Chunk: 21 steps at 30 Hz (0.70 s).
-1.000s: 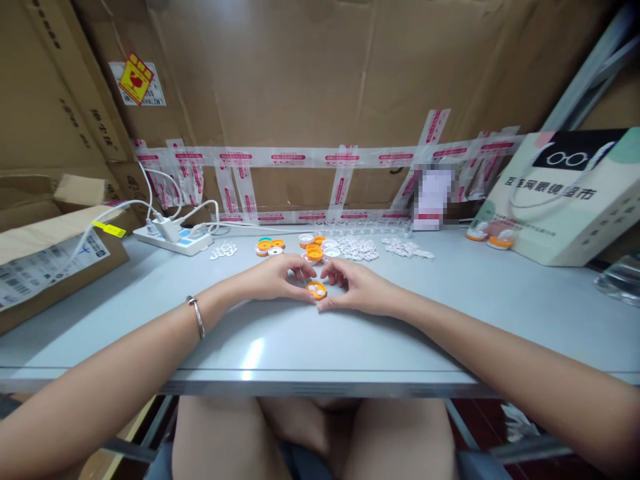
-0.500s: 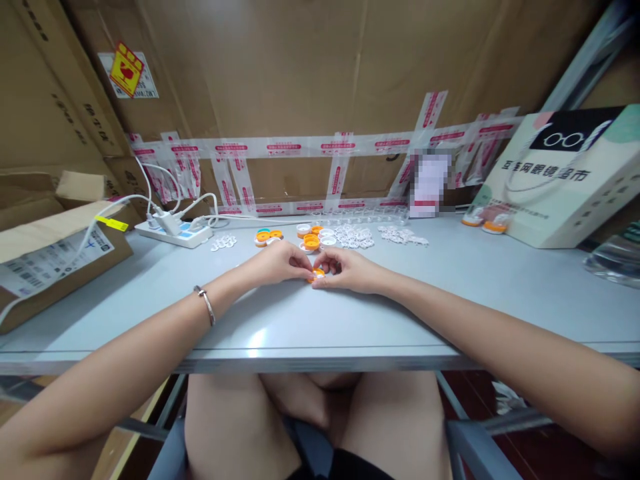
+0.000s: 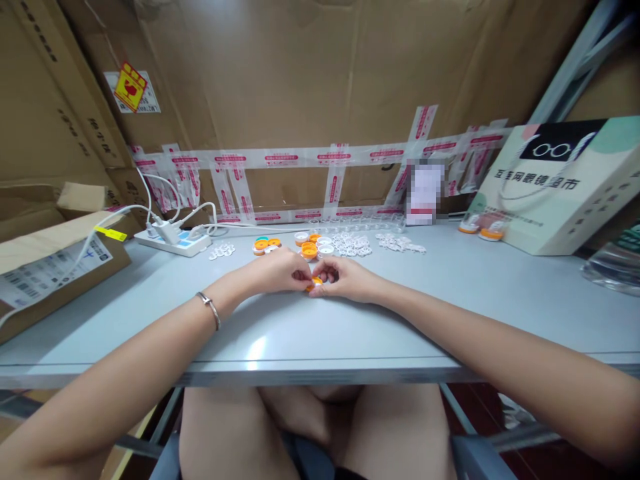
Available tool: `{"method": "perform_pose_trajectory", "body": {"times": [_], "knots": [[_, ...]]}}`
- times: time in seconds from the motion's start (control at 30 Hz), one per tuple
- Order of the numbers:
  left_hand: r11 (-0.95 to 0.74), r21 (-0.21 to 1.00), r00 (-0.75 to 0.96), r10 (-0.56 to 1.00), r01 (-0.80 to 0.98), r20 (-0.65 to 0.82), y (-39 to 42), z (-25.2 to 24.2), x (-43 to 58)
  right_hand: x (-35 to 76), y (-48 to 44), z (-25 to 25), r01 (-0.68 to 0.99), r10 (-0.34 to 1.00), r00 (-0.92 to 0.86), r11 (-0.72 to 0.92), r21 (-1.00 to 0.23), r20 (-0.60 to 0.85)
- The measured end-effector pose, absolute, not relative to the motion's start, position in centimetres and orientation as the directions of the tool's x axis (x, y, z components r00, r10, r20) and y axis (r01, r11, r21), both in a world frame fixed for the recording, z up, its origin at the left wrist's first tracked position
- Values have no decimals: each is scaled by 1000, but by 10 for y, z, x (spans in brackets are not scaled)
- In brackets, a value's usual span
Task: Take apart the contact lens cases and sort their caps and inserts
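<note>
An orange round case (image 3: 315, 284) with something white in it is between my two hands, low over the grey table. My left hand (image 3: 285, 270) touches it from the left, thumb and fingers pinched at its rim. My right hand (image 3: 350, 279) grips its right side between thumb and curled fingers. Just behind are orange cases (image 3: 309, 251) and white round lids (image 3: 326, 250). Small white rings (image 3: 353, 245) lie in a pile to their right, with another pile (image 3: 400, 243) beyond. More orange cases (image 3: 266, 246) and a few white pieces (image 3: 222, 251) are on the left.
A white power strip (image 3: 173, 241) with cables and an open cardboard box (image 3: 60, 257) stand at the left. Clear trays (image 3: 370, 223) lie along the taped cardboard. At the right are a paper bag (image 3: 545, 200), two orange-and-white cases (image 3: 491, 235) and a clear plastic item (image 3: 613, 267).
The view has tilted slightly, so the table and objects sit lower in the picture. My left fingers have curled in more at the case; both hands stay around it.
</note>
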State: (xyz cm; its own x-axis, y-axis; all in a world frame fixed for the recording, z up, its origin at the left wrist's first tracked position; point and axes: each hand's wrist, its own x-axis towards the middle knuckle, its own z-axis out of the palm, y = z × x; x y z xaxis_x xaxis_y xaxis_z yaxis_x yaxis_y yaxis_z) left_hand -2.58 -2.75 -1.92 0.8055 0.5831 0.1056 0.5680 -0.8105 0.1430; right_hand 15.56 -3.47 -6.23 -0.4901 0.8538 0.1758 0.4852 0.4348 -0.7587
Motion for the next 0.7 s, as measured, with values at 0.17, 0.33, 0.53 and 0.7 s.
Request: {"method": "perform_pose_trajectory", "body": {"times": [0.17,0.33,0.53,0.7], "knots": [[-870,62,855,493,489,163,-30,-21,-23,155,-36,-63,481,865,-480,397,-781,145],[-839,22,816,533,543,224,-29,-4,-38,156,-36,-64,470,861,-484,405,-785,154],[-590,-30,591,806,807,20,-20,15,-74,156,-36,-63,501,868,-473,404,-765,148],[-467,-73,459,882,881,-110,-22,14,-75,156,-36,-63,501,869,-475,395,-770,137]]}}
